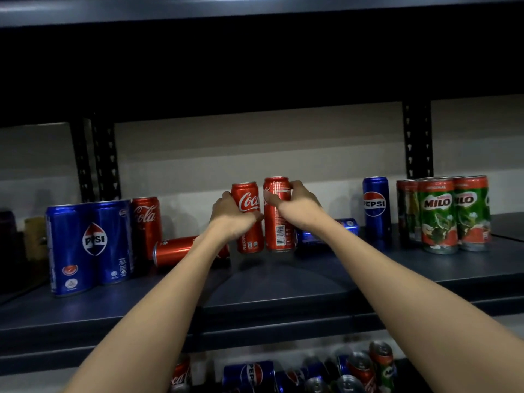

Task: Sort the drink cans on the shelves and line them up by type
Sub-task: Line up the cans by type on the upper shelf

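Two bare forearms reach up from the bottom edge toward a dark metal shelf (pixel 283 287). Left hand (pixel 231 214) has its fingers curled round an upright red cola can (pixel 249 219); right hand (pixel 297 205) grips a second upright red cola can (pixel 279 222) near its top. Both cans stand side by side at the middle of the shelf, touching or nearly so. Behind the left forearm another red cola can (pixel 174 251) lies on its side, and a fourth (pixel 146 222) stands upright just beside two upright blue Pepsi cans (pixel 88 245) at the left. Behind the right wrist a blue Pepsi can (pixel 344 225) lies on its side; further right one blue Pepsi can (pixel 376 207) stands alone, near a cluster of green Milo cans (pixel 442 215) at the far right. Dark slotted uprights (pixel 418 140) rise behind the shelf against a pale wall. On the lower shelf, seen below the front edge, a jumble of mixed cans (pixel 326 370) in red, blue and green lies blurred.
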